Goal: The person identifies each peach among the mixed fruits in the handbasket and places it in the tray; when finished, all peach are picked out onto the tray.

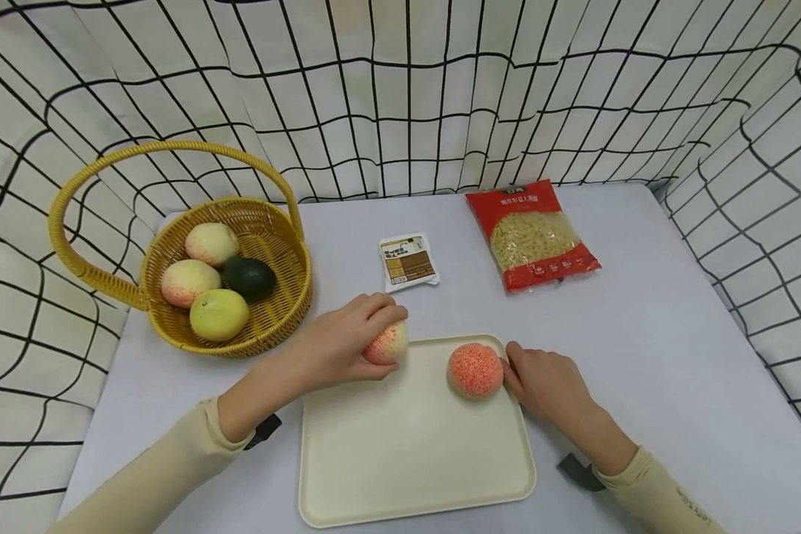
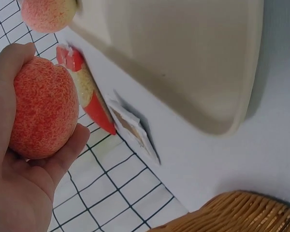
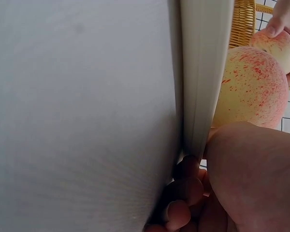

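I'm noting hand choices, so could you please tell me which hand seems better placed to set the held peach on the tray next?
Probably the left hand: it grips the held peach near the far edge of the tray, while the right hand holds the tray's right edge beside the other peach.

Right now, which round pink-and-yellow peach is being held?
The peach in the left hand; two others sit in the yellow woven basket, another on the cream rectangular tray.
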The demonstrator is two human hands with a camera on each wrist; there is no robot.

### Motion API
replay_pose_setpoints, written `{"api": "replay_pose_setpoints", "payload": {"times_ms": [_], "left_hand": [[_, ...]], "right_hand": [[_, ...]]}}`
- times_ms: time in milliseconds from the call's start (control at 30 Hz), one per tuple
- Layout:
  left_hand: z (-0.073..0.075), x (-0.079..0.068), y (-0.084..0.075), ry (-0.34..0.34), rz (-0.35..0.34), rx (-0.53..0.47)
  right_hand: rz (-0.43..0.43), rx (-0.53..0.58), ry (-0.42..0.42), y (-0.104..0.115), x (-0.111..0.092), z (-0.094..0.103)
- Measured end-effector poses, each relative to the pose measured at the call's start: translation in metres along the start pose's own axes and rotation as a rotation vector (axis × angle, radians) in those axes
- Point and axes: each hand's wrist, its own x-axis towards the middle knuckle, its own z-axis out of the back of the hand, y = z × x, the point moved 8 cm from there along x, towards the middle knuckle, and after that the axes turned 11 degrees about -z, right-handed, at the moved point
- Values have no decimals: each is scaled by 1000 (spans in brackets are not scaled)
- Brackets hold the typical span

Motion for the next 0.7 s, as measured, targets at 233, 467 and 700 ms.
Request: {"api": "replay_pose_setpoints", "payload": {"times_ms": [233,467,700], "left_hand": [[-16,0,0,35,2,-32],[-29,-1,-1,72,-9,-42],[-37,-2,-2,88,-13,-46]], "right_hand": [[-2,2,1,-1,0,0],[-1,0,-4,0,0,0],[-1,3,0,0,0,0]]}}
